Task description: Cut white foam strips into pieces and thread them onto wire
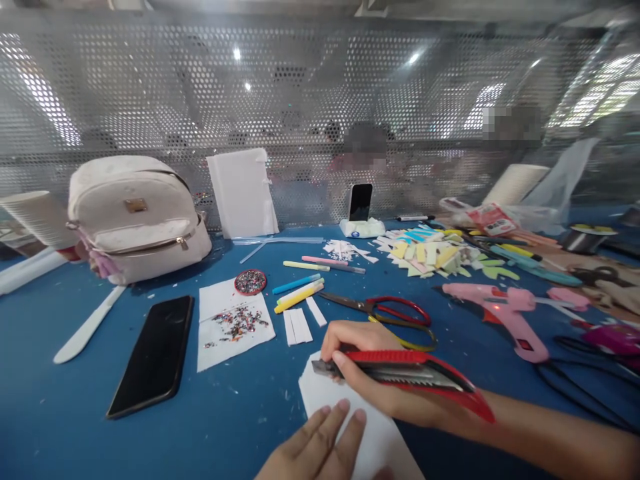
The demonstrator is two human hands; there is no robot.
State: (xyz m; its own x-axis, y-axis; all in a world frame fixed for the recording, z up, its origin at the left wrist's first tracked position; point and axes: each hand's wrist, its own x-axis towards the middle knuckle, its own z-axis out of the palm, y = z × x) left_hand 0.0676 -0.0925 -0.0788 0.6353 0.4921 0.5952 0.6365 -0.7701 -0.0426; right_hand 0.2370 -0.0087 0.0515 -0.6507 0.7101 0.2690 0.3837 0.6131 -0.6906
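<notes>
My right hand (367, 373) grips a red utility knife (420, 373), its blade pointing left over the far end of a white sheet (377, 437). Whether the blade touches the sheet is hidden by my fingers. Flat on the nearer part of that sheet lies my left hand (320, 443), fingers stretched out. Just beyond my right hand are scissors (380, 310) with red and yellow handles. A few white strips (297, 327) lie to the left of the knife, beside several coloured pens (300, 295).
Left stand a black phone (153, 357), a backpack (137, 220) and a white plastic knife (90, 327). A sheet with glittery bits (235, 323) lies centre-left. A pink glue gun (500, 307) with cord sits right, paper scraps (425, 253) behind. A perforated metal screen (300, 113) closes the back.
</notes>
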